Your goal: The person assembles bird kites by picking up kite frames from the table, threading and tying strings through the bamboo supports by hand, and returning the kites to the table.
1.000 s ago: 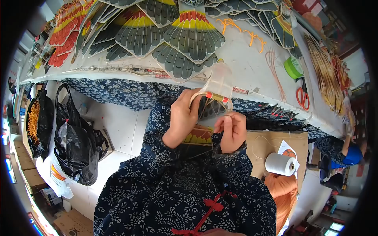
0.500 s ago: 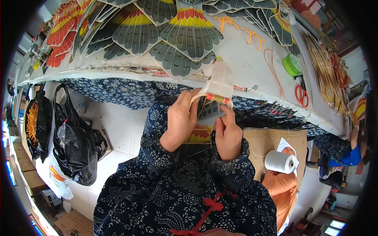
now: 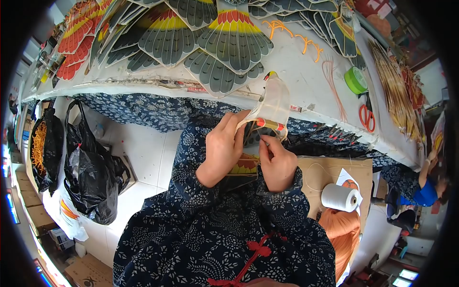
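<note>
My left hand (image 3: pixel 221 148) is closed on a pale, translucent kite piece (image 3: pixel 277 98) at its near left edge. The piece has a thin frame and a red and yellow band along its near end. Just below that end is my right hand (image 3: pixel 278 162), thumb and forefinger pinched together. A thin strand seems to be between them, too fine to name. Below and between my hands, a painted kite piece (image 3: pixel 243 165) with yellow and red feather patterns shows in part over my lap.
Painted kite tails (image 3: pixel 234 43) cover the table's far side. Green tape (image 3: pixel 355 80), red-handled scissors (image 3: pixel 367 117) and thin sticks (image 3: pixel 392 86) lie to the right. A white thread spool (image 3: pixel 341 197) rests on cardboard (image 3: pixel 315 179). Black bags (image 3: pixel 93 177) stand left. A co-worker's arm (image 3: pixel 424 172) shows far right.
The kite piece has shifted slightly right and tipped, showing more of its pale surface. My right hand has drawn its fingertips back from the banded end into a tighter pinch. The left keeps its hold.
</note>
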{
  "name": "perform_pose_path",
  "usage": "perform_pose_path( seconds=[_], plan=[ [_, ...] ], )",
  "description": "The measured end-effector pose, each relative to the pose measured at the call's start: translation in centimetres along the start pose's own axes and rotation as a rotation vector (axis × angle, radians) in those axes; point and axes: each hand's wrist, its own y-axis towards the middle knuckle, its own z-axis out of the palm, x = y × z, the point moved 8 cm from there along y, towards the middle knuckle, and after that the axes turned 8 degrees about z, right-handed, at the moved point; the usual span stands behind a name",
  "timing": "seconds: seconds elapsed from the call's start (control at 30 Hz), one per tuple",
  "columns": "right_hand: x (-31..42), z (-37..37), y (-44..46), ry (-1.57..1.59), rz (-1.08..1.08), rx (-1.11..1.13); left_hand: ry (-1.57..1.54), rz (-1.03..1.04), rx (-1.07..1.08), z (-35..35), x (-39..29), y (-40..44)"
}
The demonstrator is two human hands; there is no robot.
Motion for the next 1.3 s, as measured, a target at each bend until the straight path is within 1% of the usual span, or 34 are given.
perform_pose_path(
  seconds=[0.13, 0.23, 0.4, 0.5, 0.53, 0.63, 0.67, 0.73, 0.77, 0.87, 0.9, 1.0, 1.03, 1.1, 1.17, 1.23, 1.3],
  plan=[
    [0.0, 0.1, 0.2, 0.019, 0.016, 0.006, -0.003, 0.023, -0.007, 0.1, -0.3, 0.0],
    [1.2, 0.4, 1.0, -0.102, -0.029, 0.043, -0.026, 0.041, 0.005, 0.4, -0.6, -0.1],
    [1.9, 0.7, 1.4, -0.077, -0.034, 0.055, -0.030, 0.042, -0.016, 0.4, -0.1, 0.0],
    [0.6, 1.7, 1.1, -0.121, 0.079, 0.149, -0.018, 0.036, -0.030, 0.2, 0.1, -0.2],
    [0.6, 1.6, 0.9, -0.121, 0.081, 0.148, -0.036, 0.026, -0.023, 0.2, -0.1, -0.2],
    [2.5, 0.1, 0.6, 0.008, -0.063, 0.079, -0.069, 0.004, -0.018, 0.0, 0.0, 0.0],
    [3.0, -0.8, 0.4, 0.008, -0.062, 0.086, -0.058, -0.017, -0.022, -0.2, 0.7, -0.2],
    [3.3, -3.9, 0.6, 0.234, 0.016, 0.057, -0.041, -0.048, -0.033, -0.8, 1.8, -0.2],
    [2.8, -4.4, 0.7, 0.230, 0.011, 0.057, -0.044, -0.047, -0.039, -1.0, 2.0, -0.1],
    [-0.8, -4.4, 0.7, 1.452, 0.334, 0.202, -0.045, -0.058, -0.073, -1.5, 2.3, -0.2],
    [-0.8, -4.5, 0.7, 1.450, 0.333, 0.198, -0.049, -0.057, -0.071, -1.5, 2.2, -0.2],
    [-0.6, -4.2, 0.8, 1.657, 0.419, 0.200, -0.064, -0.082, -0.058, -1.4, 2.1, -0.2],
    [0.1, -4.5, 0.4, 1.658, 0.419, 0.203, -0.061, -0.082, -0.059, -1.4, 2.1, -0.2],
    [3.3, -6.6, -0.6, 1.940, 0.243, 0.276, -0.059, -0.062, -0.065, -1.4, 2.0, -0.1],
    [7.2, -10.6, -1.3, 1.911, -0.369, 0.632, -0.055, -0.055, -0.057, -1.4, 2.0, -0.2],
    [9.5, -12.9, -2.3, 2.015, -0.633, 0.557, -0.052, -0.065, -0.043, -1.3, 1.9, -0.2],
    [11.2, -13.4, -1.9, 2.036, -0.660, 0.593, -0.055, -0.067, -0.039, -1.2, 1.7, -0.1]
  ],
)
